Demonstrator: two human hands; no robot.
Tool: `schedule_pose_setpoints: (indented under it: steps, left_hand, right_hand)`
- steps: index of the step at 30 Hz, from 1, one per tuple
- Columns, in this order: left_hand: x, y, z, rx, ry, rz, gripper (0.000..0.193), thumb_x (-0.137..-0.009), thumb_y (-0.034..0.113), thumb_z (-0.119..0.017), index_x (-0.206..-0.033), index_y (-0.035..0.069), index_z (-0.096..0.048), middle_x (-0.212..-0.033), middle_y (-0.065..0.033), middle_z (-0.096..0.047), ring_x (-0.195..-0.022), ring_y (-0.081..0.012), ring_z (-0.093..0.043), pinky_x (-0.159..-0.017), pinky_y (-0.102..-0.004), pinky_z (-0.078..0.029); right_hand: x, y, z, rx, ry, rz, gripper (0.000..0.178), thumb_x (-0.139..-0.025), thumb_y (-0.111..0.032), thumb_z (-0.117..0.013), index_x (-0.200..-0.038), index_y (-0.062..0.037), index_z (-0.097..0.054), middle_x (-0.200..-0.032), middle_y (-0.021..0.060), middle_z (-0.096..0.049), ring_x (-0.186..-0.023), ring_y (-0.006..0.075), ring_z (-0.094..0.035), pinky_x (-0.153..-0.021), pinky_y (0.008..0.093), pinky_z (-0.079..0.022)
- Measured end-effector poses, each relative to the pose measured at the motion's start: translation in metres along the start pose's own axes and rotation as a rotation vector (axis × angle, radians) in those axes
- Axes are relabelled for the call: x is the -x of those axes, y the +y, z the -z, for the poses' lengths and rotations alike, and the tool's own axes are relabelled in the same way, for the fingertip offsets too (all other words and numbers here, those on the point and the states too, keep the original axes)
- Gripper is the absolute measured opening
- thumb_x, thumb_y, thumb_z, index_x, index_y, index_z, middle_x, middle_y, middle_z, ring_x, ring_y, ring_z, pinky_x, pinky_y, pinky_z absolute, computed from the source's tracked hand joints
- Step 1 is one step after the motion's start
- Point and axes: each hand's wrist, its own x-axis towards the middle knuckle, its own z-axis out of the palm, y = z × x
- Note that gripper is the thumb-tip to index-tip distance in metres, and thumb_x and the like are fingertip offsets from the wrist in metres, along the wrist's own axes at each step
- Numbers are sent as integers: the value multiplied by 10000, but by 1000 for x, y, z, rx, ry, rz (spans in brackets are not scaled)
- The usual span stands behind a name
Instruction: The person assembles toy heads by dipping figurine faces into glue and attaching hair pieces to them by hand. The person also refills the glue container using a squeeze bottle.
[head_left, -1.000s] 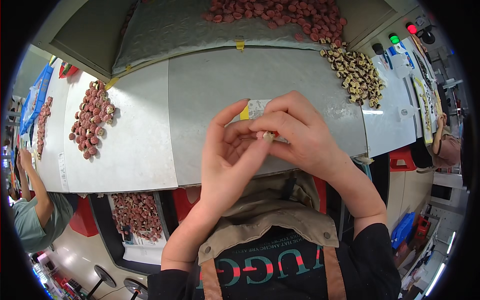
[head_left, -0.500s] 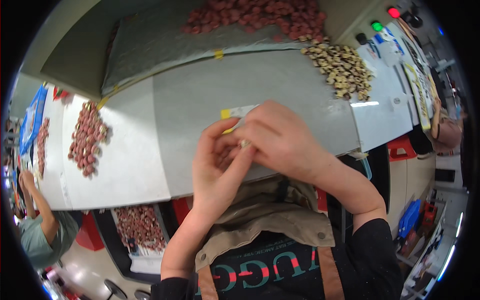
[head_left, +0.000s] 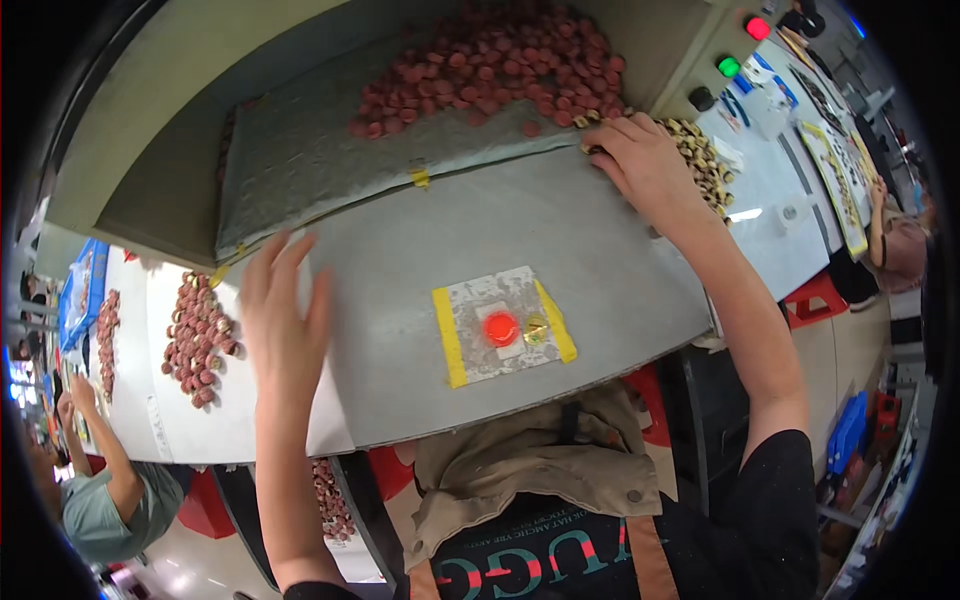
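Observation:
My left hand (head_left: 284,322) hovers open with fingers spread over the left part of the grey metal table (head_left: 420,270). My right hand (head_left: 645,160) reaches to the far right and rests on a heap of gold-coloured caps (head_left: 700,160), its fingers curled into the pile. In the middle of the table is a worn square pad (head_left: 503,325) with yellow tape strips on both sides. A red cap (head_left: 500,328) and a small gold cap (head_left: 535,330) lie side by side on it, apart from both hands.
A big heap of red caps (head_left: 500,70) fills the sloped tray at the back. More red caps (head_left: 195,335) lie on the white table at left. A panel with red and green lights (head_left: 745,45) stands at right. Another person (head_left: 95,490) works at lower left.
Both hands were pressed together over the pad; now they are apart. The left has swung out left, the right has reached to the gold caps. A red and a gold cap lie on the pad.

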Motion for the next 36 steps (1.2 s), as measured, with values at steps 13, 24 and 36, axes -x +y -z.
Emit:
schedule_pose_setpoints:
  steps: [13,24,36]
  left_hand:
    - [-113,-19,-109,441,63,42,250,-808,239,-707,-942,43,-627,-939,-158,-663,-857,-338,-642,-744,-405,-512]
    - [-35,-2,-43,706,-11,209,252,-843,176,-691,-1025,10,-641,-872,-57,-647,-737,-124,-579,-688,-254,-468]
    - [61,70,-9,1984,-318,833,384,-974,175,-552,-1299,-25,-510,-1103,-42,-602,-949,-105,-587,-843,-232,-484]
  right_hand:
    - [19,-62,18,-374,-176,-30,133,-827,-95,-668,-922,-45,-591,-900,95,-557,-807,259,-597,-713,351,-490]
    - [41,-87,20,-563,-196,-77,186,-853,-145,-677,-973,-27,-598,-938,107,-563,-811,246,-604,-721,345,-492]
    - [37,-100,33,-502,-303,-32,197,-859,-74,-634,-1053,-42,-617,-960,97,-592,-870,276,-588,-773,348,-481]
